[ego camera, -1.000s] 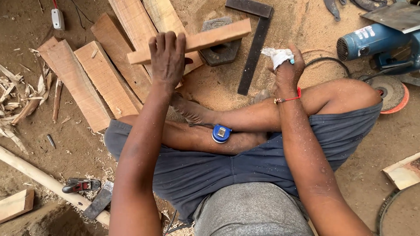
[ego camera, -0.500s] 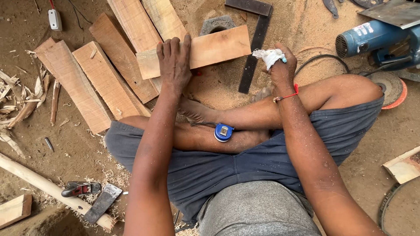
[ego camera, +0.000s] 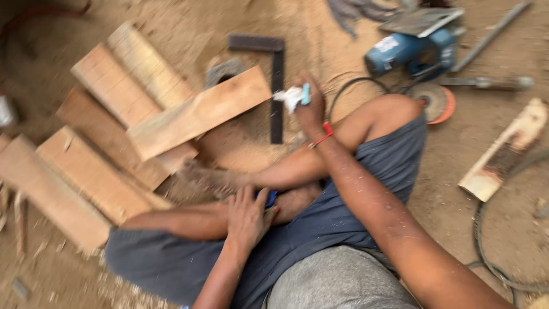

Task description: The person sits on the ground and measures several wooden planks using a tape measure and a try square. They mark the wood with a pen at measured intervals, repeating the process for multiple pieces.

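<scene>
Down low, the left hand [ego camera: 247, 220] lies curled over a blue tape measure [ego camera: 269, 198] on the person's crossed shins, fingers bent around it so only a blue edge shows at 1 o'clock of the knuckles. Up at 12 o'clock, the right hand [ego camera: 310, 109] is closed on a crumpled white rag [ego camera: 290, 97] with a pale blue bit poking out (too blurred to tell what that bit is); a red band [ego camera: 323, 135] circles its wrist.

Just left of that hand lies a flat, pale plank [ego camera: 199, 113], rough-sawn and dusty, resting slantwise across other planks [ego camera: 114, 94] fanned out toward 9 and 10 o'clock. A dark metal square [ego camera: 277, 86], L-shaped, lies partly under the plank's right end. Toward 2 o'clock sits a blue power saw [ego camera: 409, 50] with a round disc [ego camera: 436, 102] beside it, and a black cable [ego camera: 343, 91] loops near the knee. A split offcut [ego camera: 503, 151] lies at 3 o'clock.

Everything rests on a bare floor [ego camera: 492, 229] of packed earth strewn with sawdust and shavings. The whole view is motion-smeared, and the items along the top edge are cut off.
</scene>
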Demonstrator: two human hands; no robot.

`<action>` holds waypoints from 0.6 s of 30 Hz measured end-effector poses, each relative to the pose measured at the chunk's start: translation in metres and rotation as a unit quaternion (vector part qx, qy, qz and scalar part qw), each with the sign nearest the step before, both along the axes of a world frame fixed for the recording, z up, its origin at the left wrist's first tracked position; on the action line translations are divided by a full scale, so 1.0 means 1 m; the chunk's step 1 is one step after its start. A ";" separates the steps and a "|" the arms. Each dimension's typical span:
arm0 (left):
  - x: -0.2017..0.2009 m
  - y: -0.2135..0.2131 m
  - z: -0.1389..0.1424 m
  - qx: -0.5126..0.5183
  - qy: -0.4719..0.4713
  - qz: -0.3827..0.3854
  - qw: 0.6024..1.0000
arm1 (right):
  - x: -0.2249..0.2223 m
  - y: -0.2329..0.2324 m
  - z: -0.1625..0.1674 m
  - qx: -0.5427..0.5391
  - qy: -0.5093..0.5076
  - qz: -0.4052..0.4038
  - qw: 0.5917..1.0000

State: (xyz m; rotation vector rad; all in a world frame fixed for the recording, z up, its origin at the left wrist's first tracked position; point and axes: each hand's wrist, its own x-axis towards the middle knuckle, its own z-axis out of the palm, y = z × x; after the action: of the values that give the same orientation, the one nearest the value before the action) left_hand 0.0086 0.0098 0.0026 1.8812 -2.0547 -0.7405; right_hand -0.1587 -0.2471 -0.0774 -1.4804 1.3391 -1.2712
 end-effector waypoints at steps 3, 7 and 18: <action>-0.009 -0.009 -0.013 -0.001 0.005 0.015 1.000 | 0.010 0.014 0.027 -0.065 0.204 -0.023 0.977; -0.011 -0.026 -0.033 -0.001 -0.015 0.056 0.998 | 0.055 0.027 0.067 -0.196 0.255 0.156 0.934; 0.065 -0.030 -0.073 -0.058 -0.031 0.209 0.976 | 0.204 0.008 0.055 -0.303 0.388 0.394 0.776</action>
State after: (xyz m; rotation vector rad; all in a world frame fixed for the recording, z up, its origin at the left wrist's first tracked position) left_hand 0.0732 -0.0204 -0.0700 2.1853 -1.6065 -0.4490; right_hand 0.0453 -0.2386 -0.0229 -2.8294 0.5132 -0.5030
